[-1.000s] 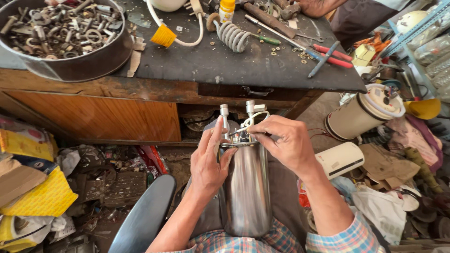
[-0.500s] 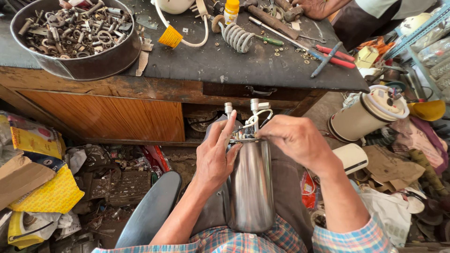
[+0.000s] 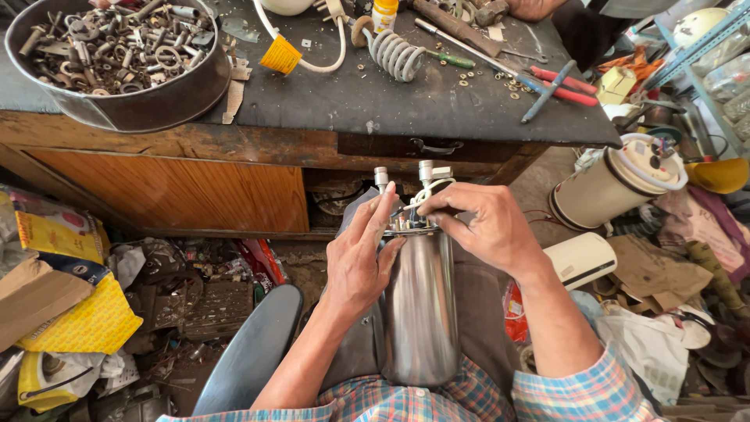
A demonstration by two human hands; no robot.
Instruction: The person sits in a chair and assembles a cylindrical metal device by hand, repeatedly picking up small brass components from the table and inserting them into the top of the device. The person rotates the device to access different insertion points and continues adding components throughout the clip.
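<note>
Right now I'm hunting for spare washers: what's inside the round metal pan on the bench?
The round metal pan holds a heap of loose metal hardware: rings, nuts, bolts. The top layer hides whatever lies beneath and the pan's bottom.

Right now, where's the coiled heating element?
In the head view, the coiled heating element lies on the dark workbench top, upper centre, between the yellow-tagged white cord and the green-handled screwdriver.
</note>
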